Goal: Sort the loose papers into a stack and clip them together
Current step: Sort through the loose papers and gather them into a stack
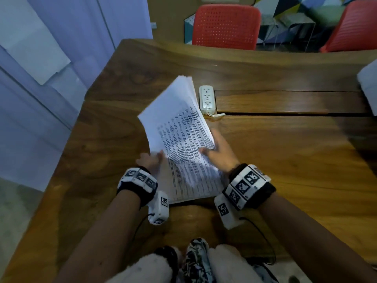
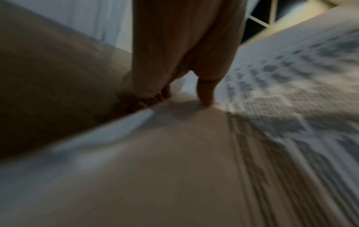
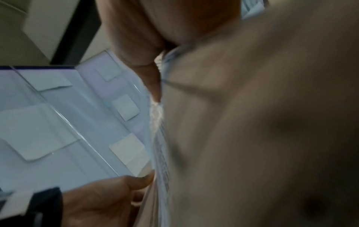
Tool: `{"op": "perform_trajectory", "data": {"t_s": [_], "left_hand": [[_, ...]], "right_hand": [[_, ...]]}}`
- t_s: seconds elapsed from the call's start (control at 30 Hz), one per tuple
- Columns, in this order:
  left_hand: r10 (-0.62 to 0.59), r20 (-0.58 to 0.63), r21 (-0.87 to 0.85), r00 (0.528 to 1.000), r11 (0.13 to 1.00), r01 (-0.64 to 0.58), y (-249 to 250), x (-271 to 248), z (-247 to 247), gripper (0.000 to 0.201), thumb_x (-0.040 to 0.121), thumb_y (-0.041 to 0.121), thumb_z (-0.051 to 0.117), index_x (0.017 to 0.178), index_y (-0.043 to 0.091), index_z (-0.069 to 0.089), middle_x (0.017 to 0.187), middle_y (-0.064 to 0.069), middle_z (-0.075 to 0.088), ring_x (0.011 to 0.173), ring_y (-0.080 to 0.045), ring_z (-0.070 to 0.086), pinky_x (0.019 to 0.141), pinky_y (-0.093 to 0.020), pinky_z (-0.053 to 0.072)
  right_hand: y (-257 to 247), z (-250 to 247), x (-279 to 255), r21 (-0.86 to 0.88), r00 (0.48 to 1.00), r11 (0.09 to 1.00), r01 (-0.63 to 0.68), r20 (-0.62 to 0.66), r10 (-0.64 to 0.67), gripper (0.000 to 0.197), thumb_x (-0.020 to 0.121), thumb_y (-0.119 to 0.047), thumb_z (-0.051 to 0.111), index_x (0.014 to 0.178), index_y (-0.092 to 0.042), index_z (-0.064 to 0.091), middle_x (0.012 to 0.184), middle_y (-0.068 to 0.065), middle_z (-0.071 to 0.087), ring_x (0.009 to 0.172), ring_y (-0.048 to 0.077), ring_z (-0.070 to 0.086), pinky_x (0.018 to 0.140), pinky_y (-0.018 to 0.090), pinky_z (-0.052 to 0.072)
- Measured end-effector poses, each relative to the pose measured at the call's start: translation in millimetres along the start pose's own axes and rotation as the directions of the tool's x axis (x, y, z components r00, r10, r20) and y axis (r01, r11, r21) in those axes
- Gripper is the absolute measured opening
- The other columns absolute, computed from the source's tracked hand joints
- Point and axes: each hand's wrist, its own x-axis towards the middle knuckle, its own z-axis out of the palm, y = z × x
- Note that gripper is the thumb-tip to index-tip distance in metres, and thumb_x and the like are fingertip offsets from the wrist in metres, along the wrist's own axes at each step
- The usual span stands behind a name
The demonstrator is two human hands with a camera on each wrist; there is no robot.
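Observation:
A thick stack of printed papers [image 1: 181,144] is held tilted over the wooden table [image 1: 285,160], its near edge low by my wrists and its far end fanning up. My left hand [image 1: 153,159] grips the stack's left edge; in the left wrist view its thumb [image 2: 205,92] presses on the top sheet [image 2: 194,153] with the fingers curled beneath. My right hand [image 1: 214,149] grips the right edge, thumb on the printed face. The right wrist view is blurred, showing the papers [image 3: 163,153] edge-on and my left hand [image 3: 116,192]. No clip is in view.
A white power strip [image 1: 207,98] lies just beyond the papers, beside a slot in the table. Two red chairs [image 1: 224,27] stand past the far edge. A white object [image 1: 369,86] sits at the right edge. A pale wall with taped sheets [image 1: 36,48] runs along the left.

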Motion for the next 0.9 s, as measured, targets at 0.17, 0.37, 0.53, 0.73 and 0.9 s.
{"op": "perform_trajectory", "data": {"t_s": [0.17, 0.37, 0.53, 0.73, 0.9], "left_hand": [[0.395, 0.301, -0.773, 0.868, 0.634, -0.02, 29, -29, -23, 0.036, 0.082, 0.043, 0.06, 0.093, 0.01, 0.066, 0.096, -0.007, 0.072, 0.085, -0.023, 0.069, 0.075, -0.041, 0.058], [0.659, -0.137, -0.711, 0.74, 0.454, -0.537, 88, -85, -20, 0.016, 0.091, 0.003, 0.052, 0.105, 0.004, 0.061, 0.069, 0.009, 0.071, 0.067, -0.006, 0.068, 0.061, -0.021, 0.055], [0.731, -0.112, -0.671, 0.673, 0.444, -0.594, 89, -94, -5, 0.034, 0.075, 0.017, 0.073, 0.105, 0.011, 0.058, 0.09, 0.002, 0.07, 0.077, -0.009, 0.07, 0.069, -0.029, 0.056], [0.803, -0.116, -0.595, 0.584, 0.415, -0.689, 106, -110, -4, 0.111, 0.034, 0.061, 0.085, 0.12, 0.001, 0.048, 0.1, -0.003, 0.064, 0.084, -0.011, 0.066, 0.07, -0.025, 0.055], [0.796, -0.142, -0.58, 0.588, 0.414, -0.701, 113, -110, -1, 0.09, 0.04, 0.051, 0.087, 0.111, 0.005, 0.056, 0.094, 0.002, 0.069, 0.085, -0.01, 0.067, 0.076, -0.028, 0.056]], "right_hand": [[-21, -36, -20, 0.084, 0.981, 0.977, 0.195, -0.013, -0.195, 0.045, 0.085, 0.004, 0.056, 0.109, -0.033, 0.047, 0.127, 0.003, 0.054, 0.12, 0.021, 0.051, 0.097, 0.041, 0.045], [-34, -75, -29, 0.098, 0.912, 0.933, 0.346, -0.268, -0.31, 0.04, 0.086, 0.0, 0.056, 0.096, -0.037, 0.044, 0.106, -0.014, 0.054, 0.108, 0.009, 0.056, 0.092, 0.032, 0.048], [-5, -79, -37, 0.139, 0.915, 0.943, 0.302, -0.321, -0.246, 0.051, 0.084, 0.005, 0.056, 0.113, -0.034, 0.042, 0.112, -0.008, 0.055, 0.104, 0.001, 0.057, 0.081, 0.018, 0.05], [-18, -89, -39, 0.263, 0.83, 0.862, 0.433, -0.49, -0.267, 0.061, 0.079, 0.015, 0.048, 0.113, -0.031, 0.028, 0.111, -0.007, 0.044, 0.102, 0.003, 0.05, 0.07, 0.017, 0.051], [-40, -91, -32, -0.032, 0.65, 0.827, 0.561, -0.602, -0.464, 0.079, 0.07, 0.019, 0.047, 0.13, -0.026, 0.024, 0.122, 0.005, 0.039, 0.102, -0.011, 0.044, 0.068, 0.006, 0.047]]}}
